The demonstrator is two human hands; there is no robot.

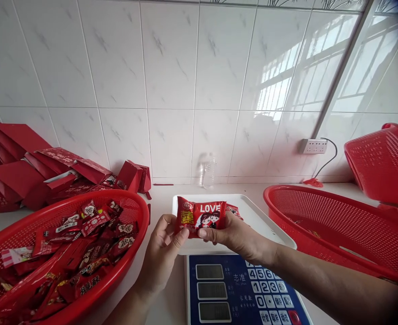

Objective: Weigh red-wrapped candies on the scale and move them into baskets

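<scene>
Head view: a glossy red wrapped packet with "LOVE" lettering and a cartoon couple (202, 220) is held by both hands, printed face to camera, in front of a shallow white rectangular tray (268, 229); gap to the tray floor can't be judged from here. Left hand (163, 257): fingers nearly together, pinching the packet's left end, thumb in front. Right hand (241, 237): thumb across the lower right front, other fingers mostly hidden behind, gripped on the right end. A second red packet (233, 211) shows partly behind the right hand, on the tray. A blue-faced digital scale with white keys and three grey displays (241, 300) sits at the near side of the tray; no digits legible. Left: a red perforated plastic basket full of small red packets (144, 216) on the white worktop (161, 198), folded red card boxes (19, 176) behind it. Right: a wide red perforated basket (303, 203), contents mostly out of sight. Step in hand, my read: two-handed hold, possibly a look at the wrapper. From this grip, a set-down would call for lowering it level, easing both pinches together, keeping fingers off the second packet and scale keys.
</scene>
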